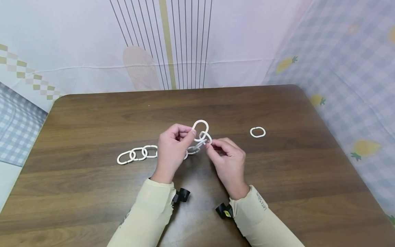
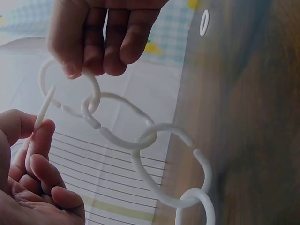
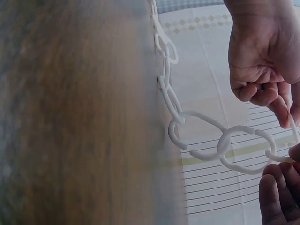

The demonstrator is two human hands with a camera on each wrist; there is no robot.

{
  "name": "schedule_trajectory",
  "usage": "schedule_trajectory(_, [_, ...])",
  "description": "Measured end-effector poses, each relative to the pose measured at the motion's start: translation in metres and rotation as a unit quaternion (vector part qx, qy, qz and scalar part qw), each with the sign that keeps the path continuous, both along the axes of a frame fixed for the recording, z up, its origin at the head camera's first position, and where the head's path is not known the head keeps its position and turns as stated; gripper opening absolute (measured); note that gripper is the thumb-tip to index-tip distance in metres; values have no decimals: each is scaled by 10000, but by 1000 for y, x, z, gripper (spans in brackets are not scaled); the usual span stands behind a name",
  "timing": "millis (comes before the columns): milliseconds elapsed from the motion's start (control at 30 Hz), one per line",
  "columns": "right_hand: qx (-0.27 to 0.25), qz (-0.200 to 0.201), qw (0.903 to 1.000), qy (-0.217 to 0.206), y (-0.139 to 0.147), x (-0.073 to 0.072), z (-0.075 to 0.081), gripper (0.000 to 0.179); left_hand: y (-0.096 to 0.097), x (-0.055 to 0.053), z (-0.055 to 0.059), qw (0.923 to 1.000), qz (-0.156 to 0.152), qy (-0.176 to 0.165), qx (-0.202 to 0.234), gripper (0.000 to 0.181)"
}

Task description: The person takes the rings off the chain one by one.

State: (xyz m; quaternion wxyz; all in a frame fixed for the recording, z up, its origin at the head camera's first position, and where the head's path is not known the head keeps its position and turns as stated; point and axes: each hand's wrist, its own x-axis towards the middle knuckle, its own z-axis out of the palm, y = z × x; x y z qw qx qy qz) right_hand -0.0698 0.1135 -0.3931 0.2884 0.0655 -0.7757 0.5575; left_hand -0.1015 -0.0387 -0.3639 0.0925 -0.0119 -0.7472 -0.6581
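Note:
My left hand (image 1: 173, 147) pinches a white oval plastic link (image 1: 201, 121) between thumb and fingertips, above the table. The right hand (image 1: 229, 159) pinches the end link (image 1: 210, 136) of a white plastic chain, close to the left fingertips. In the left wrist view the held link (image 2: 45, 107) passes across the opening of the chain's end link (image 2: 97, 89). From there more joined links (image 2: 126, 143) hang down, each with a small gap in its side. The chain's other part (image 1: 138, 154) lies on the table to the left, partly hidden behind the left hand.
A single loose white link (image 1: 257, 132) lies on the brown wooden table (image 1: 277, 212), right of the hands. Patterned cloth (image 1: 240, 44) hangs behind the table, and checked cloth (image 1: 348, 85) runs along its right side. Each wrist wears a small black camera.

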Motion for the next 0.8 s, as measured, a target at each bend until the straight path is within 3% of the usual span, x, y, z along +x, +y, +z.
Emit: schedule_trajectory(800, [-195, 30, 9998, 35, -8, 3, 10, 3, -17, -2, 7, 9998, 75, -89, -138, 8])
